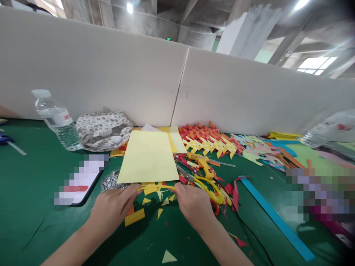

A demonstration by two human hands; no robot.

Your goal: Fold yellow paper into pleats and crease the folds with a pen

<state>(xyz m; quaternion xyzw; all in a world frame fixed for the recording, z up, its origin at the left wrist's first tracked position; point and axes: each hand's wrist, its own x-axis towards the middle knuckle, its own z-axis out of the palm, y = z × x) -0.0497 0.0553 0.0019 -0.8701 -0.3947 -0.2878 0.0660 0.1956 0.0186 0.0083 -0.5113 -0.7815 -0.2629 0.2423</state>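
Note:
Both my left hand (pixel 113 207) and my right hand (pixel 195 207) are closed on the ends of thin yellow paper strips (pixel 157 187), stretched nearly level between them. How many strips there are I cannot tell. Just beyond lies a pale yellow paper sheet (pixel 149 157) over other sheets. Yellow-handled scissors (pixel 213 192) and a yellow glue gun (pixel 205 164) lie near my right hand. A round container of small shiny pieces (pixel 112 180) sits beyond my left hand, partly hidden by it. Yellow paper scraps (pixel 134 217) are scattered beneath the strips.
A phone (pixel 85 181) and a water bottle (pixel 59 120) are on the left, beside a patterned cloth bag (pixel 104 131). Red and yellow woven paper pieces (pixel 208 140) lie along the white partition (pixel 111 74). A blue strip (pixel 274 214) and a black cord (pixel 253 234) cross the right side.

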